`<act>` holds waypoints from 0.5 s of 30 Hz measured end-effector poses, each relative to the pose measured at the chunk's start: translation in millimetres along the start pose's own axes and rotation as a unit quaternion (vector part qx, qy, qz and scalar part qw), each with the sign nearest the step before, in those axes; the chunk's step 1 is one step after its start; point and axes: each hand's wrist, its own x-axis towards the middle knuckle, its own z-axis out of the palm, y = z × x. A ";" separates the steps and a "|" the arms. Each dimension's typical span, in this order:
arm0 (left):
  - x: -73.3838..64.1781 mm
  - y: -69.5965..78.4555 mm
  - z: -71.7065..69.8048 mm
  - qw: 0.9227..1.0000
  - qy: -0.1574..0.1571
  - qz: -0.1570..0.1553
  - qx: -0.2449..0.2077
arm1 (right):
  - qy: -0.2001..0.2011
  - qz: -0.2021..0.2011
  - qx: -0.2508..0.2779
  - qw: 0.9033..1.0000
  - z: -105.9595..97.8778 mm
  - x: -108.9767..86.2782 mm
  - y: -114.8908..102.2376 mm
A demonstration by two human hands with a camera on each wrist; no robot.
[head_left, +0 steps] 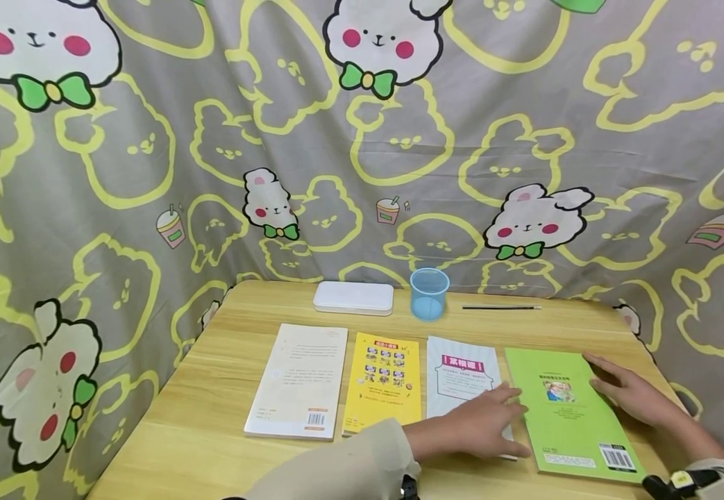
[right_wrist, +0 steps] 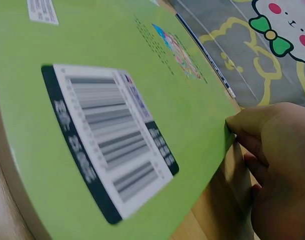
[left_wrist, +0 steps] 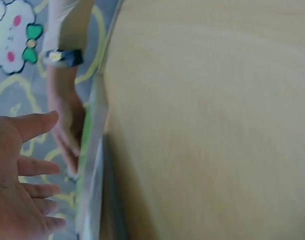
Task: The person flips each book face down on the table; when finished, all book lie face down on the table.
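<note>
In the head view, a green book (head_left: 568,423) with a barcode lies at the right of a row of books. My right hand (head_left: 639,396) grips its right edge, thumb tip at the edge and fingers curled close beside it in the right wrist view. The left hand (head_left: 477,423) hovers over the light-blue book (head_left: 461,371), fingers spread toward the green book's left edge. In the left wrist view its fingers (left_wrist: 40,190) are straight, with nothing held. A yellow book (head_left: 383,389) and a white book (head_left: 299,382) lie farther left.
Behind the books stand a white case (head_left: 353,297), a blue mesh cup (head_left: 429,295) and a thin black pencil-like stick (head_left: 502,307). The wooden table (head_left: 193,403) backs onto a patterned grey curtain (head_left: 312,153), which also hangs along both sides.
</note>
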 end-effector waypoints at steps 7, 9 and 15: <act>-23.1 -39.7 -23.0 0.999 0.034 -0.030 -0.029 | 0.023 0.007 -0.070 0.997 0.1 3.4 -9.6; -30.1 -51.2 -27.1 0.997 0.044 -0.041 -0.041 | 0.030 0.006 -0.094 0.995 2.4 3.8 -14.5; -52.7 -85.0 -35.9 0.992 0.071 -0.078 -0.062 | 0.072 -0.013 -0.176 0.982 16.1 10.3 -29.2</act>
